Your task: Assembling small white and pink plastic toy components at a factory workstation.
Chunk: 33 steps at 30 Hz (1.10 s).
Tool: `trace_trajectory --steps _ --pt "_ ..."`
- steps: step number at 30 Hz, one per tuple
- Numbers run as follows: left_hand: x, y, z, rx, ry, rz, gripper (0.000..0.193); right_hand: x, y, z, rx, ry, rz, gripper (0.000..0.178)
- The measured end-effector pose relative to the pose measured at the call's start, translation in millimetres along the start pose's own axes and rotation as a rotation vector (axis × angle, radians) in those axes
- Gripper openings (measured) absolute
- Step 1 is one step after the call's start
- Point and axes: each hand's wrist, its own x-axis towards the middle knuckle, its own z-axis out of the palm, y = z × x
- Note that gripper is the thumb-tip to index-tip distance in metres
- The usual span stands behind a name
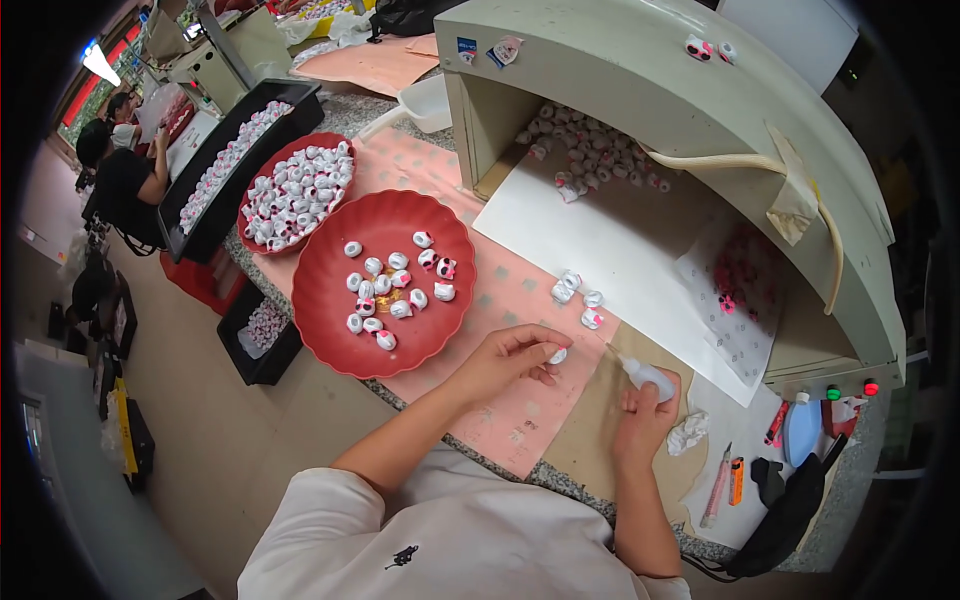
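Note:
Between the thumb and fingers of my left hand (505,362) is a small white figure head (558,355), mostly covered by the fingertips. My right hand (645,418) is closed around a small translucent squeeze bottle (650,378). Its thin needle tip points up and left, toward the held piece but apart from it. Several white heads (567,287) sit on the white sheet and its edge, just beyond my hands. To the left, a red scalloped plate (330,325) carries more white heads, some with pink or black marks.
A second red plate (347,170) piled with heads and a long black tray (170,215) stand farther left. Ahead, a beige hooded box (640,60) holds many heads and pink pieces (728,300). Crumpled tissue (688,432), an orange cutter (737,482) and a blue bottle (801,432) lie right. People sit far left.

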Motion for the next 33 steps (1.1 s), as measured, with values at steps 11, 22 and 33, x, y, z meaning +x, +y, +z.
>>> trace_trajectory --steps 11,22,33 --pt "29.0 -22.8 10.8 0.347 0.095 0.227 0.036 18.7 27.9 -18.8 -0.176 -0.102 -0.227 0.017" --pt "41.8 -28.5 23.4 0.524 0.203 0.31 0.028 23.2 20.1 -24.8 -0.304 -0.21 -0.287 0.014" --pt "39.8 -32.2 22.5 0.558 0.193 0.338 0.029 23.4 24.6 -24.6 -0.339 -0.224 -0.3 0.012"
